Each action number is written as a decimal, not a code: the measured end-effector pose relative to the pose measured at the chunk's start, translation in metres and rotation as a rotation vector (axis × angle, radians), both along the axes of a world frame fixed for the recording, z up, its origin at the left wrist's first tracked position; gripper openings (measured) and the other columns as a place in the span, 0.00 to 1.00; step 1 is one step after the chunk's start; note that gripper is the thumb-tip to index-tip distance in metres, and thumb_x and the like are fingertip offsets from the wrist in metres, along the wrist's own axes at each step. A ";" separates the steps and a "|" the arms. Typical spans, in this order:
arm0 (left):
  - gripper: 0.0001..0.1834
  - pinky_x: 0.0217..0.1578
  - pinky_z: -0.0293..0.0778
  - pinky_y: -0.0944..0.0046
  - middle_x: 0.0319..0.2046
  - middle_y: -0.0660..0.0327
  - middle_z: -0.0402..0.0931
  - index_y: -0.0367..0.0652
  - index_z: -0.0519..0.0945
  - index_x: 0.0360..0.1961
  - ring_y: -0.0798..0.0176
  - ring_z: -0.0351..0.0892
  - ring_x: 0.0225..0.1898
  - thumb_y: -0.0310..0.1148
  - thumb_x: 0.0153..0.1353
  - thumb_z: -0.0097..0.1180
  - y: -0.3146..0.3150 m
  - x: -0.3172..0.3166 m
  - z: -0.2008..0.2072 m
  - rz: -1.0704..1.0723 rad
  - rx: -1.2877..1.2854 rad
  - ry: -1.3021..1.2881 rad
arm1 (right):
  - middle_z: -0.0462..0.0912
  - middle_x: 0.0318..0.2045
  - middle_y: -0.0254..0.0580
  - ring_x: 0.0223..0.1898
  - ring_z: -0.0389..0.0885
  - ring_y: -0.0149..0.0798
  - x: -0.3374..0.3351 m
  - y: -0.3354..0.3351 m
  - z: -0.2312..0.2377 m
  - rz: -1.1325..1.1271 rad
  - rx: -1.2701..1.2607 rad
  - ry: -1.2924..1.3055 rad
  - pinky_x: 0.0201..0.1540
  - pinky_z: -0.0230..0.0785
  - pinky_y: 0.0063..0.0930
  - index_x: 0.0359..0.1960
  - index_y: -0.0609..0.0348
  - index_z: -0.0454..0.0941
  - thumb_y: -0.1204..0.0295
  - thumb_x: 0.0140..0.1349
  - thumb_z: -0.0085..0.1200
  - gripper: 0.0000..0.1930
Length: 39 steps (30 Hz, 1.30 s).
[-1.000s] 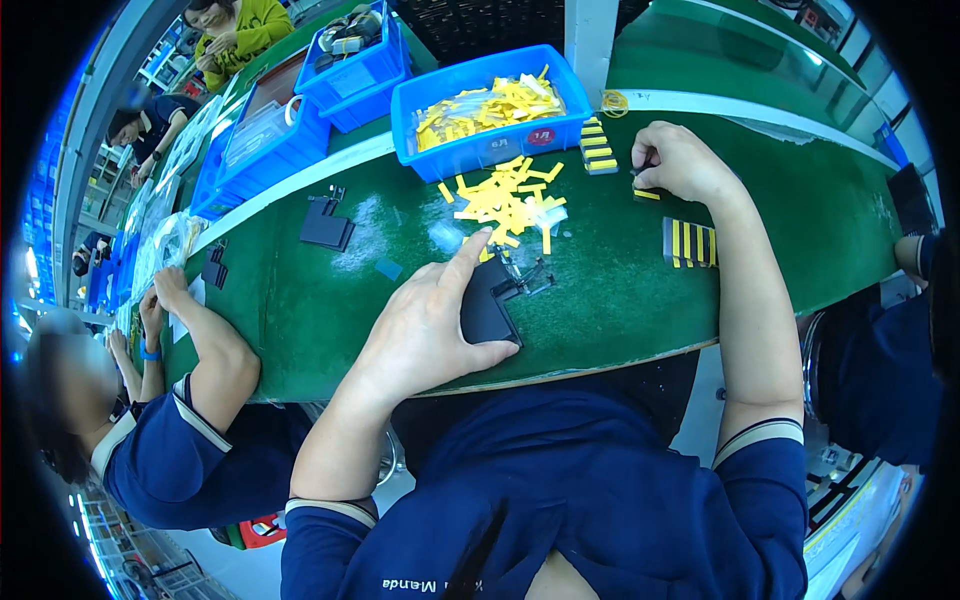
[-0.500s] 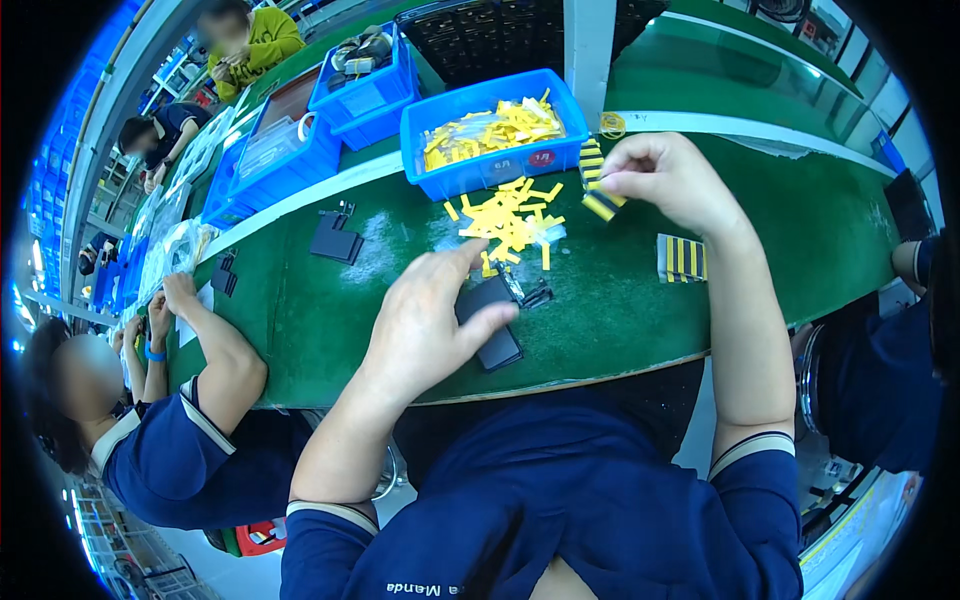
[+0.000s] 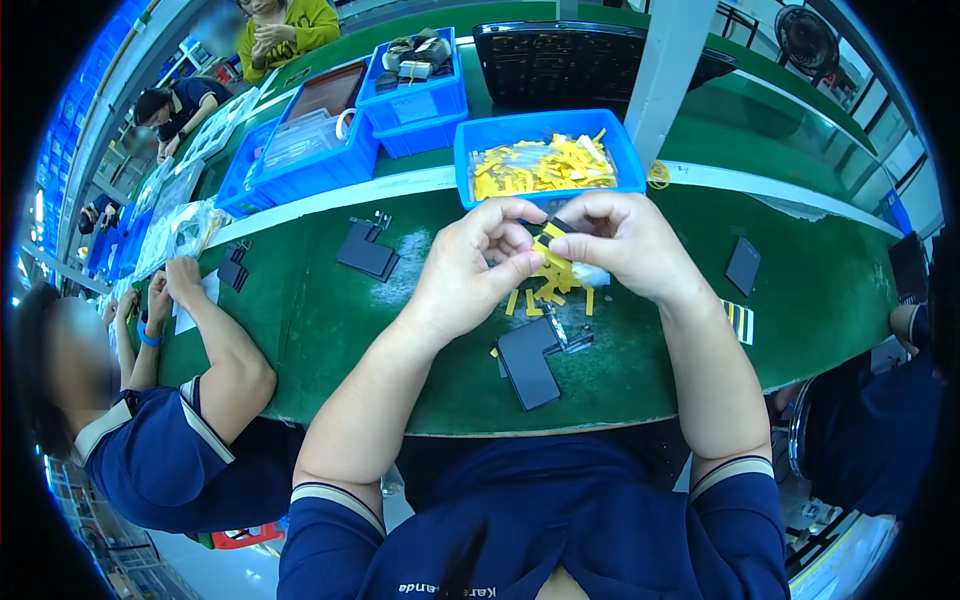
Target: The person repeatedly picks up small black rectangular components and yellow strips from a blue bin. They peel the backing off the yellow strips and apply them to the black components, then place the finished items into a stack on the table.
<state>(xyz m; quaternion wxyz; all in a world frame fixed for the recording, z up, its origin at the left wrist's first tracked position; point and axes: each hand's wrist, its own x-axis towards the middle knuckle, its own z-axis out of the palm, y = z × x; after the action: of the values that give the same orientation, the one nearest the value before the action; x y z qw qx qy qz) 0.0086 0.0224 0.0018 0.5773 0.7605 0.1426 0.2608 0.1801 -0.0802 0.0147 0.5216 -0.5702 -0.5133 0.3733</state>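
Over a pile of small yellow strips [image 3: 545,295], my two hands meet at a yellow-and-black striped strip [image 3: 556,230]. My right hand [image 3: 635,245] pinches it between thumb and fingers. My left hand [image 3: 462,262] has its thumb and bent fingers closed at the strip's other side; the fingertips partly hide it. Just nearer to me lies a dark flat L-shaped part [image 3: 530,370] with thin connector tails at its far end. A blue bin [image 3: 628,155] full of yellow strips stands beyond my hands.
Another dark part [image 3: 366,255] lies to the left, and a dark flat block [image 3: 742,266] to the right near a striped sheet [image 3: 738,321]. Blue bins [image 3: 312,165] and a grey post [image 3: 668,75] stand behind. A co-worker's arm [image 3: 228,345] rests at the left.
My right hand has brought the striped strip leftward and nearer. My left hand has risen from over the dark part to meet it, uncovering that part. The whole view has shifted.
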 end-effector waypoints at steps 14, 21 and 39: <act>0.20 0.34 0.72 0.74 0.29 0.64 0.75 0.37 0.71 0.47 0.75 0.74 0.31 0.24 0.54 0.62 0.003 -0.003 -0.013 0.066 -0.066 -0.037 | 0.79 0.26 0.33 0.28 0.76 0.25 -0.010 -0.004 -0.014 -0.117 -0.119 -0.177 0.32 0.69 0.20 0.34 0.65 0.80 0.77 0.52 0.61 0.08; 0.19 0.37 0.74 0.71 0.33 0.60 0.77 0.37 0.71 0.45 0.70 0.78 0.36 0.24 0.52 0.63 -0.013 0.005 -0.022 0.041 -0.039 -0.209 | 0.81 0.37 0.37 0.37 0.77 0.29 -0.020 -0.001 -0.029 0.011 0.127 0.800 0.46 0.68 0.25 0.33 0.59 0.78 0.78 0.53 0.62 0.07; 0.14 0.37 0.70 0.74 0.34 0.65 0.73 0.39 0.70 0.42 0.75 0.73 0.36 0.21 0.55 0.60 -0.008 -0.004 -0.016 0.065 0.042 -0.065 | 0.79 0.36 0.37 0.37 0.77 0.28 -0.016 -0.003 -0.017 -0.097 0.192 0.056 0.43 0.70 0.22 0.34 0.63 0.80 0.76 0.51 0.62 0.08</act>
<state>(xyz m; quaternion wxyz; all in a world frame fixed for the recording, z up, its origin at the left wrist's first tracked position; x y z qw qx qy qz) 0.0046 0.0146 -0.0144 0.5569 0.7585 0.1430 0.3068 0.1643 -0.0833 -0.0027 0.6056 -0.5309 -0.5037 0.3125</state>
